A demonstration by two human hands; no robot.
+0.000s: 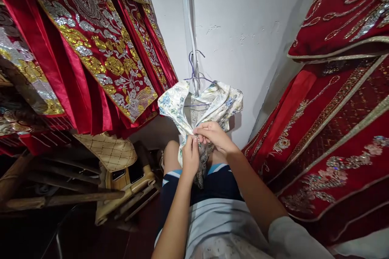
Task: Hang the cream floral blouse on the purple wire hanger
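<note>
A white garment with blue and yellow floral print (173, 103) hangs on a thin purple hanger (192, 66), its neckline open in a V. At the bottom of that V, my left hand (191, 151) pinches the cloth between thumb and fingers. Close against it, my right hand (214, 135) also grips the fabric from the right, thumb and index finger together. The garment's lower part drops between my knees, partly hidden behind my hands. Whatever small fastening may lie between the fingertips is too small to tell.
Red embroidered garments (106, 48) hang on the left, and more red beaded ones (334, 129) on the right. A bamboo chair (136, 186) stands at lower left. White pole (190, 16) runs down the wall (243, 20).
</note>
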